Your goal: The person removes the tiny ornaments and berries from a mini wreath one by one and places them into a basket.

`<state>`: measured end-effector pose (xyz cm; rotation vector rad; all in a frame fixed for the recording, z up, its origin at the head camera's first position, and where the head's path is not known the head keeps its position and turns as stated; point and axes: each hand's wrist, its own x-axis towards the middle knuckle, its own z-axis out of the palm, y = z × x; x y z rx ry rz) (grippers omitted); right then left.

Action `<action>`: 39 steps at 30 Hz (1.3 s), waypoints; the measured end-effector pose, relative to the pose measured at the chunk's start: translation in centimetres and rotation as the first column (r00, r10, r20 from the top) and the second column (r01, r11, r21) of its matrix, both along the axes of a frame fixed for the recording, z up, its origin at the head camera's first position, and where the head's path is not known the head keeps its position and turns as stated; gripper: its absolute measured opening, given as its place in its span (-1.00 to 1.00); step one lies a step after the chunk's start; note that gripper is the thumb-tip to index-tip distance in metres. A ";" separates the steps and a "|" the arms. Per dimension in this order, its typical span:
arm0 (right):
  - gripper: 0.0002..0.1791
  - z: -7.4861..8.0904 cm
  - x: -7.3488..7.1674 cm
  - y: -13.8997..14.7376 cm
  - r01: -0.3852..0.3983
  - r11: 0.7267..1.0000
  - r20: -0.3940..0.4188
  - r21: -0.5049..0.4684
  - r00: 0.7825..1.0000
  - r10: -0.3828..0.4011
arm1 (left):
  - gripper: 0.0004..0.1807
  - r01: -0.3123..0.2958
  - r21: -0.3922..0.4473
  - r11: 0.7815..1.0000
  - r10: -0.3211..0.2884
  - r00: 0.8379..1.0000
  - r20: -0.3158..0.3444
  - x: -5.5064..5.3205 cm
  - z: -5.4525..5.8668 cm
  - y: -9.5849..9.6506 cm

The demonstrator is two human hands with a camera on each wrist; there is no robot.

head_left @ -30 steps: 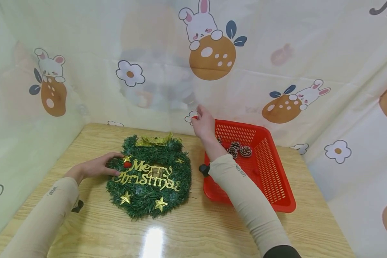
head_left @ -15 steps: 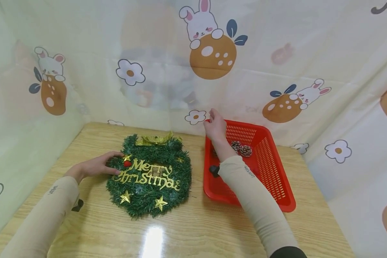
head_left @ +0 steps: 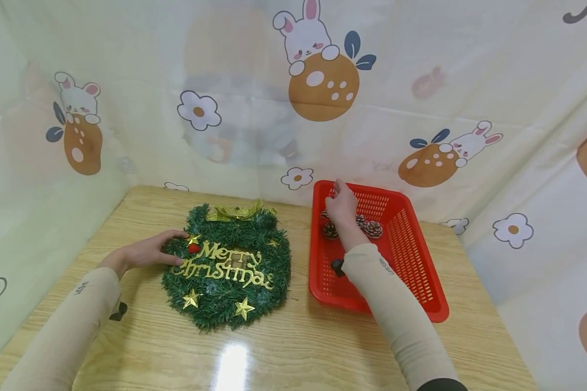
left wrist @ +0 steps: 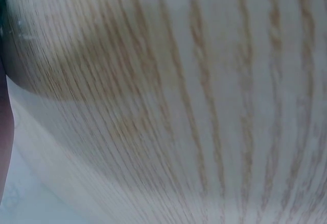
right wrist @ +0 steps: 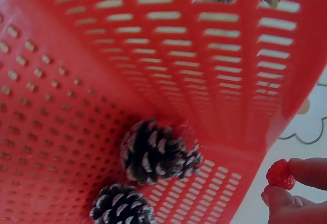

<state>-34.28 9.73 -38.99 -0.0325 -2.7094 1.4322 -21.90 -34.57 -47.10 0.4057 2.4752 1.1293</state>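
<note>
A green Christmas wreath [head_left: 225, 312] lies flat on the table, with gold "Merry Christmas" lettering [head_left: 230, 267], gold stars and a gold bow. My left hand [head_left: 149, 251] rests on its left edge, thumb and index finger spread near a small red ball [head_left: 193, 248]. My right hand [head_left: 342, 207] is over the back left part of a red plastic basket [head_left: 332, 285]. In the right wrist view its thumb and finger pinch a red raspberry [right wrist: 280, 175]. Pine cones [right wrist: 148, 152] lie on the basket's floor below, partly hidden by the hand in the head view.
The wooden table [head_left: 176, 347] ends at a patterned curtain [head_left: 254, 108] hanging close behind and along both sides. The basket's raised, slotted walls [right wrist: 219, 55] surround the pine cones. The left wrist view shows mostly table top [left wrist: 204, 106].
My right hand has moved right and down, from beyond the basket's left rim to over its back left corner, uncovering a pine cone there. My left hand and the wreath have stayed put.
</note>
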 end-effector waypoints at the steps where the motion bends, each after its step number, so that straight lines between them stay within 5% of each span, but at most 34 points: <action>1: -0.35 -0.1 -0.1 0.2 0.005 1.000 -0.001 0.013 1.000 -0.005 | -0.15 -0.003 -0.001 1.000 0.003 1.000 0.001 0.0 0.0 0.0; 14: -0.36 -1.0 -0.4 0.9 -0.010 0.993 0.111 0.119 0.994 -0.003 | -0.12 -0.007 -0.027 1.000 0.006 1.000 -0.023 -0.1 -0.4 -0.1; 20: -0.37 -1.4 -0.2 0.9 -0.020 0.996 0.150 0.087 0.989 0.007 | -0.12 -0.013 -0.022 1.000 0.013 1.000 -0.019 -0.2 -0.5 -0.2; 39: -0.35 -2.7 -0.6 1.6 -0.010 0.995 0.170 0.103 0.985 -0.008 | -0.13 -0.010 -0.030 1.000 0.009 1.000 -0.022 -0.4 -0.6 -0.3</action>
